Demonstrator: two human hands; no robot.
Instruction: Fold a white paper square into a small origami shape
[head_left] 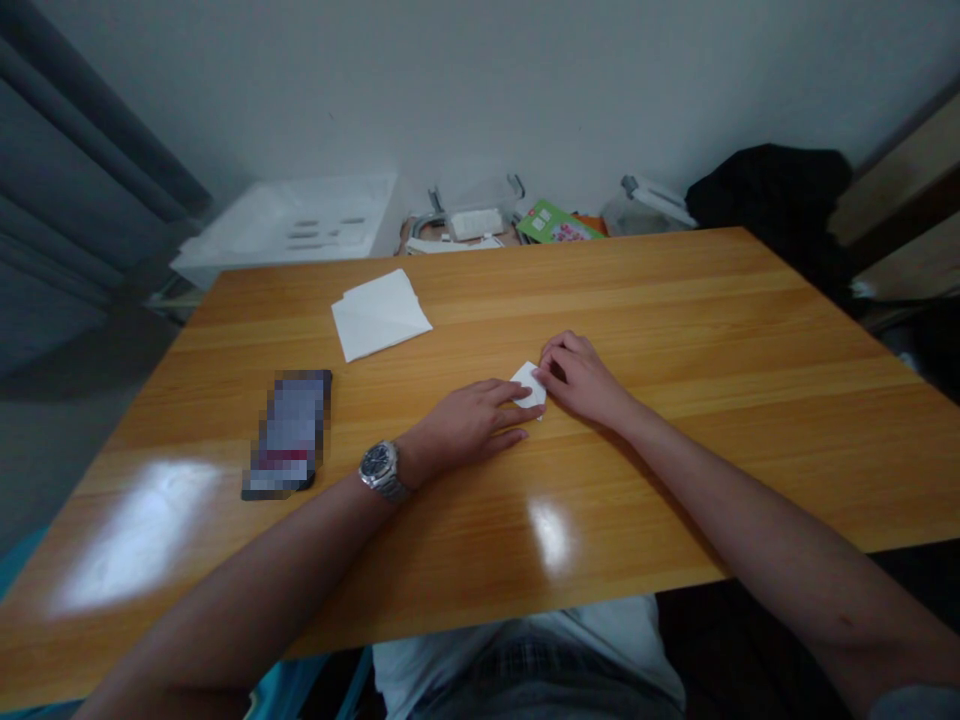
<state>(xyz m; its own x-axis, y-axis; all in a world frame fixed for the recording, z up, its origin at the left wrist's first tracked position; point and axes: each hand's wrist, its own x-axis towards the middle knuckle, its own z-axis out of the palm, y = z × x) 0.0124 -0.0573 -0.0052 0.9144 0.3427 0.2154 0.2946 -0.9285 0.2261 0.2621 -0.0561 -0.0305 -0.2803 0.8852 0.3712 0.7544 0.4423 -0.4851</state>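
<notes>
A small folded piece of white paper (528,385) lies on the wooden table (675,320) near its middle. My left hand (469,425), with a metal watch on the wrist, rests flat on the table, its fingers stretched out and pressing the paper's left edge. My right hand (581,378) is curled, its fingertips pinched against the paper's right edge. The two hands meet over the paper and cover part of it.
A stack of white paper sheets (380,314) lies at the back left of the table. A phone (290,432) lies face up at the left. Behind the table are a white plastic bin (292,230), clutter and a dark bag (772,195).
</notes>
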